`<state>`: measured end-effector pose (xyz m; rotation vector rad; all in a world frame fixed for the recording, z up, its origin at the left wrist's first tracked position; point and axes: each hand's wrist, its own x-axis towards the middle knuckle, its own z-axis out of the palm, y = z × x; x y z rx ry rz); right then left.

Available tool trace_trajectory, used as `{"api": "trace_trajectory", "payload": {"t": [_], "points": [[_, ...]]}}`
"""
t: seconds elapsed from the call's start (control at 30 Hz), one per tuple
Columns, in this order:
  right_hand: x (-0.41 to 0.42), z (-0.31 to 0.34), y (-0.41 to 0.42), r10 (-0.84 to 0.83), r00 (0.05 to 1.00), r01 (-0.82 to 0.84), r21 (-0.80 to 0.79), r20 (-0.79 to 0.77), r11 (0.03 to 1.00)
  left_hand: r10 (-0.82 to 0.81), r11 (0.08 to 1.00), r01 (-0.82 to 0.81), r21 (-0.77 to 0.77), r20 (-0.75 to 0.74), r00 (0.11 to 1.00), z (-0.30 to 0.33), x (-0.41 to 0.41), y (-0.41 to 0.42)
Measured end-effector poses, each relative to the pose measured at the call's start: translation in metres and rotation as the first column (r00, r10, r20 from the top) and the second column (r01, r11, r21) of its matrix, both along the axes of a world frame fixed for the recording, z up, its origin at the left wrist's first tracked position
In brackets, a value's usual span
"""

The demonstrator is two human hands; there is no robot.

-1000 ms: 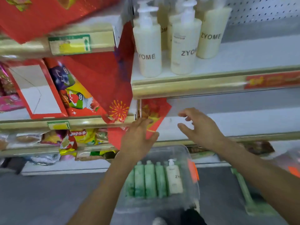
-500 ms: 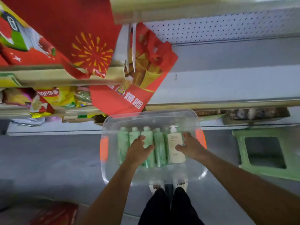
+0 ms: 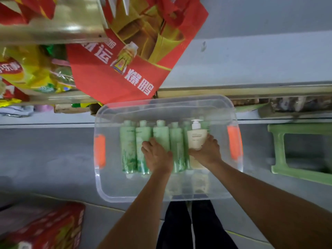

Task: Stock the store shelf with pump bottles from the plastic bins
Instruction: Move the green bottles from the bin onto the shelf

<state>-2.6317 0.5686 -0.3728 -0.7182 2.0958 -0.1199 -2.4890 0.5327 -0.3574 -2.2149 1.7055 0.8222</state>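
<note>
Five green bottles (image 3: 128, 144), one cream pump bottle (image 3: 196, 138), one bin (image 3: 107, 186).

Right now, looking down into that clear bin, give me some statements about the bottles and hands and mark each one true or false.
1. The right hand grips the cream pump bottle. True.
2. The left hand is on the green bottles. True.
3. The clear bin sits on the shelf. False: it is on the floor.
4. The bin's side handles are blue. False: orange.
5. A green stool stands right of the bin. True.

Hands hide green bottles (image 3: 177, 150) (labels blurred).
</note>
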Motion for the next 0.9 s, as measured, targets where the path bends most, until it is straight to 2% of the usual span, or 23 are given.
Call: {"api": "trace_trajectory", "payload": {"t": [0.1,0.2,0.3,0.33,0.4,0.5,0.6,0.67,0.77,0.9], "points": [[0.005,-0.006,0.000,-0.027,0.999,0.027,-0.009,-0.039,1.000,-0.024,0.998,0.026,-0.061,0.036,0.999,-0.002,-0.003,0.009],[0.008,-0.009,-0.002,-0.042,0.998,0.041,-0.013,-0.053,0.999,-0.130,0.984,0.143,-0.109,0.121,0.984,-0.003,-0.009,0.021],[0.005,-0.010,-0.004,-0.054,0.998,0.054,0.010,-0.026,0.999,-0.333,0.931,0.362,-0.039,0.313,0.890,-0.003,-0.010,0.018],[0.003,-0.009,-0.006,-0.055,0.998,0.056,0.021,-0.007,0.998,-0.347,0.926,0.375,-0.025,0.331,0.877,-0.005,-0.009,0.014],[-0.001,-0.005,-0.008,-0.068,0.997,0.066,0.050,0.033,0.997,-0.283,0.956,0.293,0.000,0.261,0.923,-0.004,-0.009,0.009],[-0.004,0.007,-0.007,-0.119,0.989,0.113,0.069,0.090,0.991,-0.098,0.995,0.096,0.042,0.054,0.994,0.004,-0.011,0.001],[-0.006,0.021,0.000,-0.200,0.964,0.197,0.037,0.176,0.980,0.034,0.993,-0.020,0.120,-0.115,0.993,0.013,-0.005,-0.008],[-0.006,0.039,0.005,-0.245,0.937,0.252,0.004,0.251,0.968,0.100,0.979,-0.065,0.193,-0.177,0.979,0.020,0.003,-0.010],[-0.007,0.059,0.012,-0.243,0.914,0.263,-0.019,0.324,0.965,0.125,0.980,-0.093,0.176,-0.186,0.975,0.037,0.010,-0.010],[-0.003,0.077,0.015,-0.219,0.922,0.255,-0.075,0.319,0.964,-0.031,0.980,0.052,0.193,-0.112,0.993,0.043,0.010,-0.001]]}}
